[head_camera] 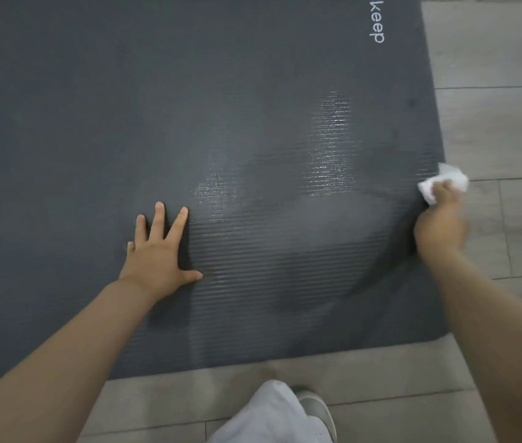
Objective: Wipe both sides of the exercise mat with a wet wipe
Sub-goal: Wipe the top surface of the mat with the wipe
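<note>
A dark grey ribbed exercise mat (157, 107) lies flat on the floor and fills most of the view, with a white "keep" logo near its far right corner. Shiny wet streaks show on its middle and right part. My left hand (157, 251) presses flat on the mat, fingers spread. My right hand (440, 223) is closed on a crumpled white wet wipe (445, 182) at the mat's right edge, where the wipe overlaps mat and floor.
Grey wood-look floor planks (493, 107) run along the mat's right side and near edge. My leg in light trousers (272, 414) and a grey shoe (317, 410) stand just below the mat's near edge.
</note>
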Demonstrator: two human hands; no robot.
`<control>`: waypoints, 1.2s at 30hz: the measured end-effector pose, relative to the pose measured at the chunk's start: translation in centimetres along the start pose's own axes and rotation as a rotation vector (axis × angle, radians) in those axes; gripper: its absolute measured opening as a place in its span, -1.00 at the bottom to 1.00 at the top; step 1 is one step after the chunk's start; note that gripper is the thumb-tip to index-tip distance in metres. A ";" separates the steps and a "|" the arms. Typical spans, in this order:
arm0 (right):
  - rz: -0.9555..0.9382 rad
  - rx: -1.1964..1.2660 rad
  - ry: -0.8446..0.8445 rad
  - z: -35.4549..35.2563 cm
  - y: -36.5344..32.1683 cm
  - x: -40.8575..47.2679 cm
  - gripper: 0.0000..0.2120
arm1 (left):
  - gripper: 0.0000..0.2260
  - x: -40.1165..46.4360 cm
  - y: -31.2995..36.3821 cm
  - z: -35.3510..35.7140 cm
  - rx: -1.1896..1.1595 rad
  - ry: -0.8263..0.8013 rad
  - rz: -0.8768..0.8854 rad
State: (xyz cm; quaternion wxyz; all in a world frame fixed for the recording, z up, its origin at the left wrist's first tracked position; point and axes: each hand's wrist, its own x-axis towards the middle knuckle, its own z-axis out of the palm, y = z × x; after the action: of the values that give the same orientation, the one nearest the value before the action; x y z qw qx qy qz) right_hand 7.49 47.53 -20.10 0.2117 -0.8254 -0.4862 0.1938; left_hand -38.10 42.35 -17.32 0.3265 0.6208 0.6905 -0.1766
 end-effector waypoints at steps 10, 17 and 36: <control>-0.680 0.105 -0.276 15.3 -15.5 -16.7 -0.66 | -0.01 -4.0 -4.9 2.7 -0.069 0.127 -0.115; -0.684 -0.208 -0.049 4.6 -3.1 -6.9 -0.57 | -0.01 -6.5 -7.7 3.3 -0.013 0.053 -0.120; -0.526 -0.270 -0.045 3.1 0.3 -9.3 -0.53 | 0.05 -5.8 -8.7 3.2 -0.024 -0.030 -0.091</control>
State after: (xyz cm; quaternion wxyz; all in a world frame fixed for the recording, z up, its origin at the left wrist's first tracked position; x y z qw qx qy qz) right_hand 1.85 39.67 -21.78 0.1319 -0.6872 -0.7094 0.0841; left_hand -45.69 34.50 -17.19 0.3361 0.5822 0.7150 -0.1921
